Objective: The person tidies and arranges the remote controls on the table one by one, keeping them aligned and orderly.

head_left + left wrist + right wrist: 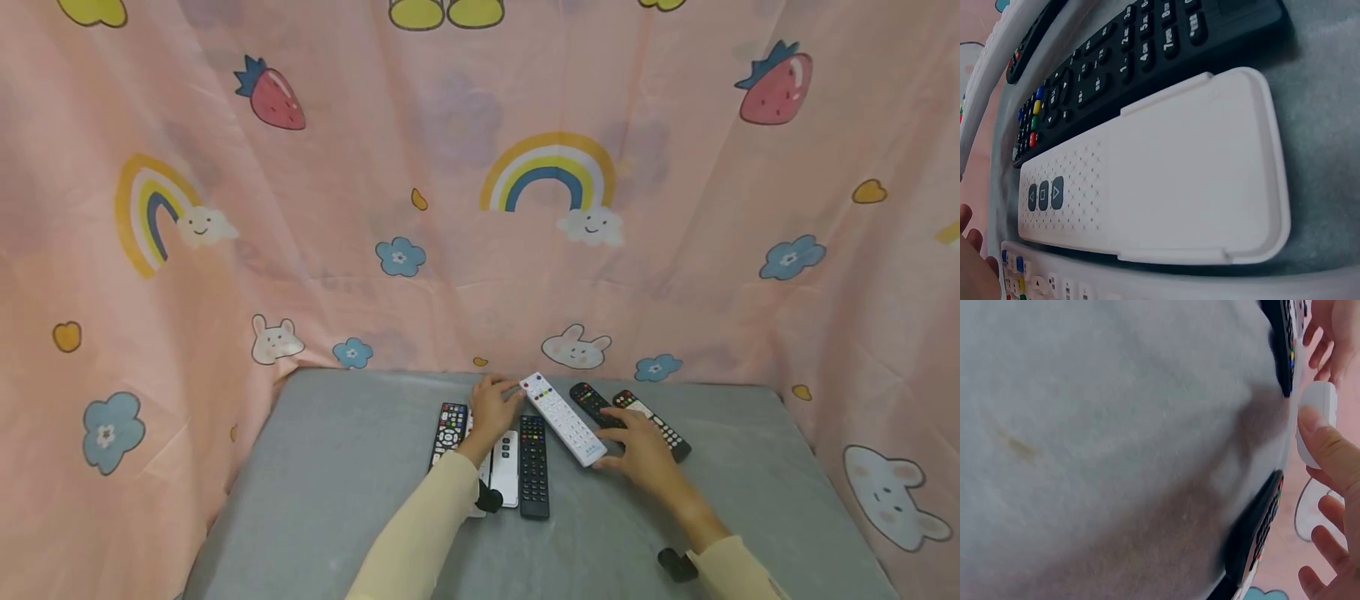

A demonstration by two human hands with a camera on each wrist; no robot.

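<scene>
A white remote control [562, 418] is raised off the table at a slant between both hands. My right hand [647, 450] grips its near end, with the thumb [1319, 428] on top and the other fingers spread. At its far end my left hand [491, 412] pinches the corner, though the exact contact is partly hidden. Below the left wrist lie a white remote with three grey buttons [1179, 169], a black remote [534, 467] and another white remote [1054, 284] with coloured buttons. A black remote [450, 425] lies left of them.
Right of the held remote, a black remote [592, 402] and a black-and-white remote [663, 425] lie slanted, partly behind the right hand. A grey cloth covers the table [337, 467]. A pink patterned curtain [450, 317] hangs along the back and sides.
</scene>
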